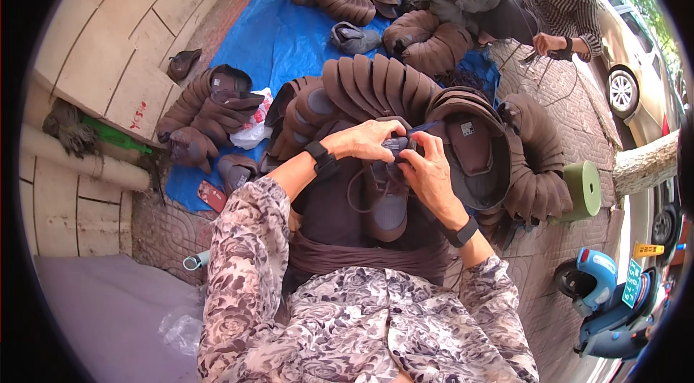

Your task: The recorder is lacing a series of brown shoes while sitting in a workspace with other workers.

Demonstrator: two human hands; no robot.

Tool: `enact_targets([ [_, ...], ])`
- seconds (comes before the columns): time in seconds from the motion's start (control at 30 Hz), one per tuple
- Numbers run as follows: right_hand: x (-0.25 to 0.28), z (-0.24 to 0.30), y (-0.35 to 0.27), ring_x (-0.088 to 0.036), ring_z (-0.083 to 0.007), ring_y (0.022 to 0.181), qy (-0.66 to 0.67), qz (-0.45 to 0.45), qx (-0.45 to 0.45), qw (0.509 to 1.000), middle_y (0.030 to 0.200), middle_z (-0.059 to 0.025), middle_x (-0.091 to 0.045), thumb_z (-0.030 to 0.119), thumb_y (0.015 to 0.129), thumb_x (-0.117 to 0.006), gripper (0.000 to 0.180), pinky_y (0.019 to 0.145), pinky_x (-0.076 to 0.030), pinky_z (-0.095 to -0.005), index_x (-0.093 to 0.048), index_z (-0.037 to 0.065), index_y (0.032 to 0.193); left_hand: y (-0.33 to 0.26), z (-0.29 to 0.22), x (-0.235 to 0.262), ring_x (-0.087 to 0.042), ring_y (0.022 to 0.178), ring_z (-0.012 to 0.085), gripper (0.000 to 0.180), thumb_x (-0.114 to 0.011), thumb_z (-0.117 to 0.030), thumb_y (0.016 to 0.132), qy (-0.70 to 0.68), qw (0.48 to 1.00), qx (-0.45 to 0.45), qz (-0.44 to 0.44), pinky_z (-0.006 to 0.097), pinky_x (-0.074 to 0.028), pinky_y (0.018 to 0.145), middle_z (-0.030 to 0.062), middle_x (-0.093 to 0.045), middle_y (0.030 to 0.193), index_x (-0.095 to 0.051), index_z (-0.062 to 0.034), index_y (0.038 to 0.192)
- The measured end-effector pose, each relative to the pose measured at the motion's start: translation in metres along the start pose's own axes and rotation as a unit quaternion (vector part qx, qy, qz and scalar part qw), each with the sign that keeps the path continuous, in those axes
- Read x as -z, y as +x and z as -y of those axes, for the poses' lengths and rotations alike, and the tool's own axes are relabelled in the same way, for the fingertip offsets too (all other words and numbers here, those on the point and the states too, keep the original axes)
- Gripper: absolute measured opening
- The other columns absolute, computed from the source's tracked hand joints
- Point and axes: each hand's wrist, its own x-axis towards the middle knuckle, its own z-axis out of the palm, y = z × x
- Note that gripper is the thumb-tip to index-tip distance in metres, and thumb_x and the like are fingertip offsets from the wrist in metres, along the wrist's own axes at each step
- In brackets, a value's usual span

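Closest to the camera is the person's floral-patterned shirt (347, 318), in grey, cream and dark tones, its sleeves running up to two bare forearms. Beyond it, over the lap, sits a dark brown shoe (389, 215), toe pointing toward the wearer, with a grey toe panel and a loose loop of lace (352, 193) hanging to its left. Both hands meet at the shoe's far end: the left hand (365, 141) grips the top of the tongue, by a small printed label, between thumb and fingers; the right hand (434, 175) pinches the same end from the other side, a thin blue strand (423, 126) beside its fingertips. Each wrist wears a black band.

Just past the hands, nested brown shoe pieces (379, 86) curve in a thick arc. To its right, near the end of the arc, stands a green roll (583, 190). To the left, another brown bundle (210, 104) lies beside a red-and-white plastic bag (253, 126). A blue tarp (249, 47) spreads underneath, with more piles at its far end.

Farther out, a pale tiled wall (108, 32) rises on the left. At upper right is another person in a striped top (571, 14); beyond are a beige car (632, 72) and, lower down, a blue scooter (614, 303).
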Motion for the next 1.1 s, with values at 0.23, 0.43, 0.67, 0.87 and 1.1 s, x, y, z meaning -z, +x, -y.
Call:
enact_targets([
  [0.23,-0.006,0.001,-0.004,-0.047,-0.0334,0.106,0.076,0.008,-0.061,0.995,0.115,-0.015,-0.048,0.004,0.061,-0.074,0.027,0.087,-0.043,-0.0404,-0.061,0.006,0.084,-0.001,0.017,-0.011,-0.054,0.089,0.0123,0.047,-0.065,-0.006,0.072,-0.308,0.95,0.02,0.056,0.027,-0.045,0.077,0.007,-0.056,0.093,-0.045,-0.0032,0.115],
  [0.43,-0.011,-0.004,-0.003,-0.045,-0.035,0.112,0.084,-0.013,-0.009,0.996,0.122,-0.0172,-0.047,0.002,0.061,-0.072,0.022,0.091,-0.041,-0.0418,-0.059,0.004,0.077,-0.003,0.015,-0.013,-0.054,0.089,0.0126,0.046,-0.065,-0.004,0.076,-0.293,0.955,0.026,0.023,0.027,-0.046,0.077,0.0088,-0.056,0.097,-0.041,-0.0033,0.115],
  [0.67,0.046,-0.046,0.007,-0.043,-0.0356,0.112,-0.125,-0.107,-0.033,0.986,0.127,-0.0152,-0.047,0.001,0.058,-0.067,0.016,0.094,-0.036,-0.0441,-0.055,0.005,0.068,-0.034,-0.002,-0.02,-0.048,0.098,0.0283,0.022,-0.068,-0.008,0.067,0.114,0.937,-0.176,-0.278,0.038,-0.039,0.089,0.0082,-0.054,0.096,-0.064,-0.0114,0.088],
  [0.87,0.027,-0.013,0.022,-0.034,-0.037,0.124,-0.082,0.027,0.034,0.996,0.135,-0.0174,-0.036,0.006,0.058,-0.075,0.051,0.101,-0.033,-0.0436,-0.06,0.012,0.106,-0.038,0.002,-0.039,-0.047,0.101,0.0277,0.009,-0.066,-0.014,0.067,0.268,0.898,-0.274,-0.214,0.039,-0.038,0.088,0.0078,-0.051,0.097,-0.065,-0.0117,0.076],
  [1.1,0.02,-0.021,0.021,-0.039,-0.0354,0.119,0.025,0.105,0.033,0.994,0.129,-0.0158,-0.042,0.006,0.065,-0.07,0.034,0.097,-0.037,-0.0434,-0.06,0.009,0.098,-0.048,-0.003,-0.035,-0.052,0.091,0.0266,0.014,-0.07,-0.012,0.067,0.253,0.904,-0.233,-0.253,0.04,-0.042,0.08,0.0072,-0.055,0.091,-0.061,-0.0088,0.076],
])
